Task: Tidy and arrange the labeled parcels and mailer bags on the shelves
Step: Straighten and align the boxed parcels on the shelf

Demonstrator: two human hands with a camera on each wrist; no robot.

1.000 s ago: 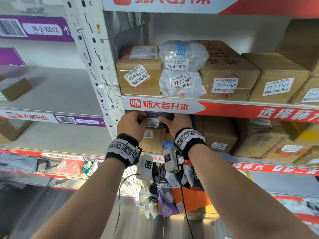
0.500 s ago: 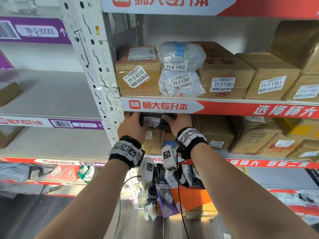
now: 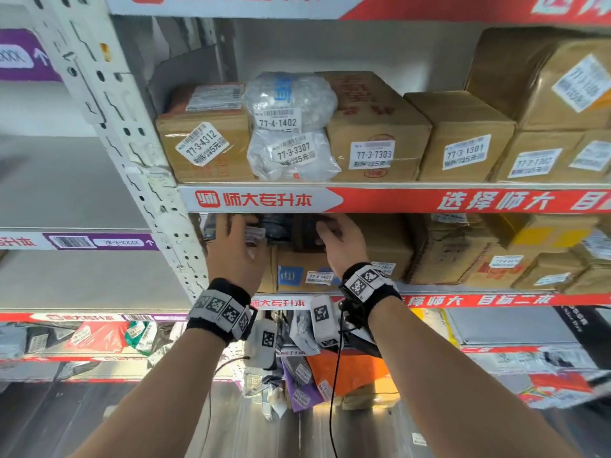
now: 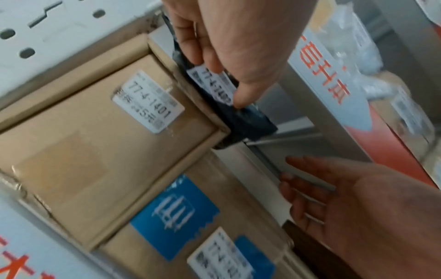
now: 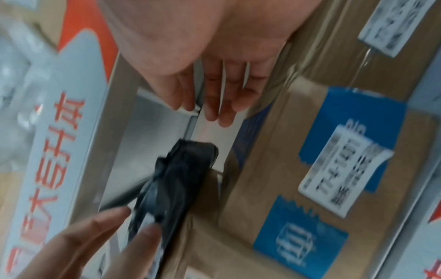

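A black mailer bag (image 3: 281, 226) with a white label lies on top of the cardboard boxes on the second shelf, just under the shelf edge. My left hand (image 3: 238, 246) holds its left end. In the left wrist view the thumb presses on the label of the bag (image 4: 250, 122) and the fingers (image 4: 190, 43) curl over it. My right hand (image 3: 340, 242) is beside the bag's right end with straight fingers (image 5: 214, 98), holding nothing. They point into the gap above a box with a blue sticker (image 5: 310, 188). Box 77-4-1401 (image 4: 95, 141) sits under the bag.
The red-and-white shelf edge (image 3: 330, 200) hangs low over both hands. Above it stand box 77-3-4312 (image 3: 205, 150), two clear bags (image 3: 291, 153) and more boxes (image 3: 373, 137). A white perforated upright (image 3: 132, 143) is to the left. Mailer bags (image 3: 330, 375) fill the lower shelves.
My right hand has let go of the black bag and opened, drawing a little to the right. My left hand stays on the bag's left end.
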